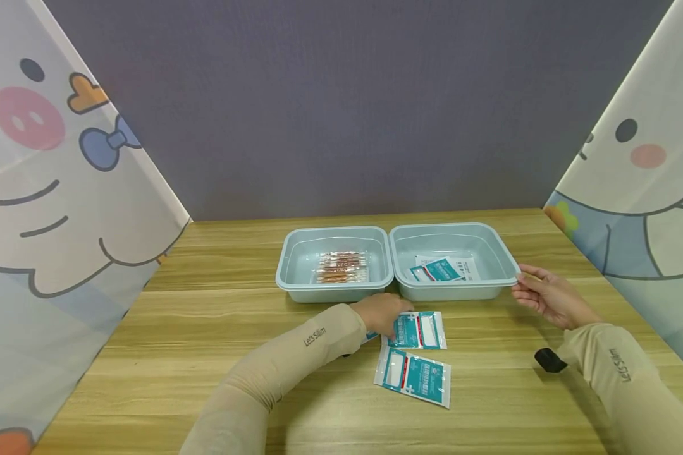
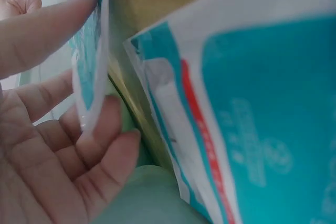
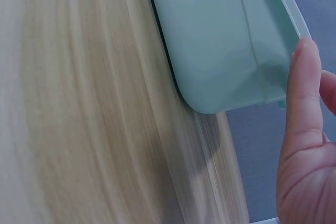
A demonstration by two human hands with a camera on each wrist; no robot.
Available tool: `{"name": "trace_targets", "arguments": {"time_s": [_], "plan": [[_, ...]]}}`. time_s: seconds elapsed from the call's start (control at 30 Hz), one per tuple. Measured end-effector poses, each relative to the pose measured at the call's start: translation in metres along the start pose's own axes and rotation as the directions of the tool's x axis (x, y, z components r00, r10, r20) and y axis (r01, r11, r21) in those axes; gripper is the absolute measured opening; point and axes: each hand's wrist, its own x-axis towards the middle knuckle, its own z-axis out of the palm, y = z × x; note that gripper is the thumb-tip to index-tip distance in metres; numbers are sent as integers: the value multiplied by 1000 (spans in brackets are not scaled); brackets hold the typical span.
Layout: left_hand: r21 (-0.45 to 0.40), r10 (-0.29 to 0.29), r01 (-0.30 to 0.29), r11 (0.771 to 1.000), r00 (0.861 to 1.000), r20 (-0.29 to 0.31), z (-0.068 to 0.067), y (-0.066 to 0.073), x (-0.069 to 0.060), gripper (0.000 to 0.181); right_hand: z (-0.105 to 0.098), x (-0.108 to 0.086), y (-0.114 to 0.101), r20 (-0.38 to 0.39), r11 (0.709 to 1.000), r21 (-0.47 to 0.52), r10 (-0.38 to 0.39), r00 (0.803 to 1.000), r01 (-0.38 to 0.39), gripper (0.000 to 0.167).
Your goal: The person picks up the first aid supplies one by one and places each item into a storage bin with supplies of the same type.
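My left hand (image 1: pixel 382 313) is low over the table, just in front of the two trays. It pinches a teal-and-white sachet (image 2: pixel 89 40) between thumb and fingers in the left wrist view. Beside it is another sachet (image 1: pixel 418 330), lying flat, and a further sachet (image 1: pixel 414 377) lies nearer the front. My right hand (image 1: pixel 552 297) grips the rim of the right pale-green tray (image 1: pixel 455 291) at its front right corner, thumb on the edge in the right wrist view. Inside that tray lie sachets (image 1: pixel 444 270), one teal and at least one whitish.
Against the right tray stands a left pale-green tray (image 1: pixel 336 295), holding clear-wrapped brown-tipped swabs (image 1: pixel 343 266). A grey panel (image 1: pixel 341 114) rises behind the wooden table (image 1: pixel 205 354). Cartoon-printed sheets (image 1: pixel 51 189) flank both sides. A small black piece (image 1: pixel 550 360) sits by my right wrist.
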Motion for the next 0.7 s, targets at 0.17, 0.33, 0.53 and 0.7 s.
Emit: {"name": "trace_targets", "arguments": {"time_s": [0.17, 0.33, 0.53, 0.7], "plan": [[-25, 12, -12, 1000, 1000, -5, 0, -1, -1, 56, -1, 0, 1, -5, 1000, 3, 5, 1000, -5, 28], [-27, 13, -14, 1000, 1000, -24, 0, -1, -2, 44, -2, -1, 2, -9, 1000, 1, 7, 1000, -7, 30], [-149, 29, -35, 988, 999, -46, -5, -2, -5, 30, 0, -1, 2, -3, 1000, 2, 3, 1000, -3, 30], [-283, 74, -98, 954, 993, -92, -9, -3, -6, 19, 1, -2, 1, -4, 1000, -2, -1, 1000, 1, 29]]}}
